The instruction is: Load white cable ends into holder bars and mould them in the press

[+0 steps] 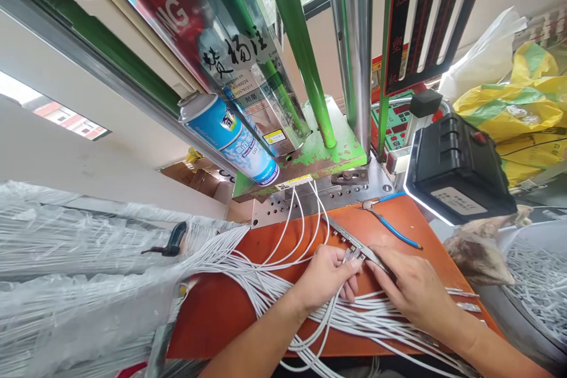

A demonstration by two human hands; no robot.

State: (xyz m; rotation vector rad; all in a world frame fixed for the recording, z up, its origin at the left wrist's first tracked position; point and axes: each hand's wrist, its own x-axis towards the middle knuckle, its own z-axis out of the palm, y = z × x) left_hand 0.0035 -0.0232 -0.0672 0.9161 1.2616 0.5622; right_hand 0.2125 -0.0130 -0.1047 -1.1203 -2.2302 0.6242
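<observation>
My left hand (pixel 333 274) pinches the metal connector ends (pixel 353 256) of white cables, which hang down from under its fingers. My right hand (pixel 405 280) has its fingers closed on the near end of a long metal bar (pixel 354 240) with small notches. The connectors are held right beside the bar. White cables (pixel 261 283) spread over the orange table top (pixel 199 319), passing beneath both hands. Several more cables (pixel 302 218) run up to the edge of the green machine plate.
Blue-handled pliers (pixel 392 227) lie behind my right hand. A spray can (pixel 230 139) stands on the green machine base (pixel 341 150). On the right are a black box (pixel 458 168) and a bin of white scraps (pixel 538 283). Wrapped cable bundles (pixel 88 283) fill the left.
</observation>
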